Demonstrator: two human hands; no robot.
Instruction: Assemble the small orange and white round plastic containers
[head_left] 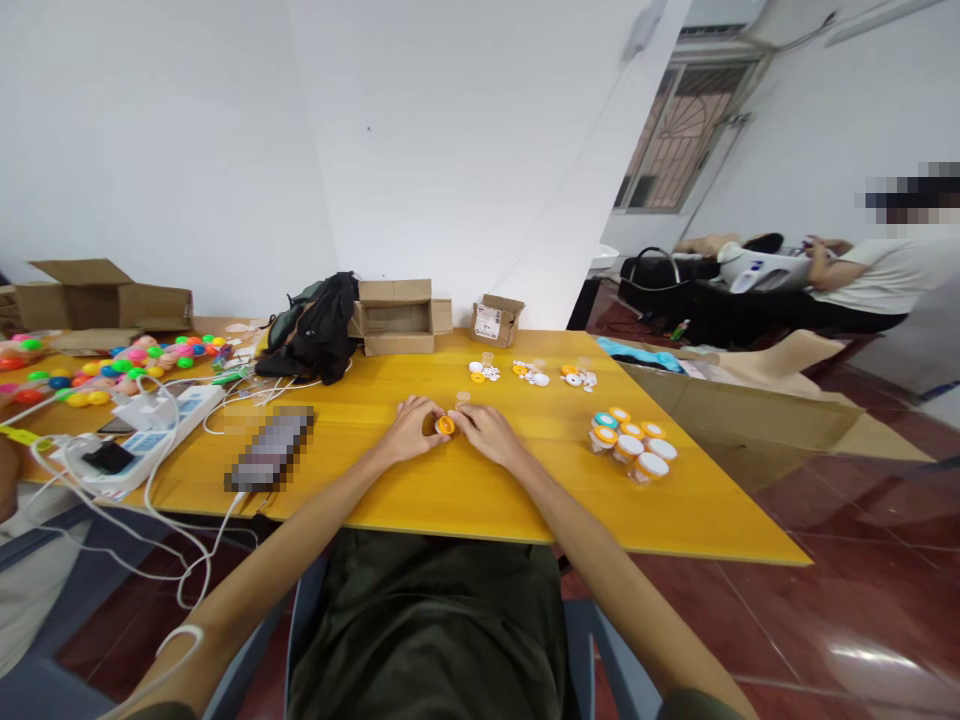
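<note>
Nothing seems legible, even the label (487, 322) on the small carton (511, 328).

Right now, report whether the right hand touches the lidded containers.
Apart: the head view shows yellow tabletop between the right hand and the lidded containers.

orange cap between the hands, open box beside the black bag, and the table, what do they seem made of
Orange cap: likely smooth plastic, from its bright, even colour.
Open box: matt cardboard, by its brown sides and folded flaps.
Table: slightly glossy, maybe varnished wood or laminate, by its sheen.
</note>
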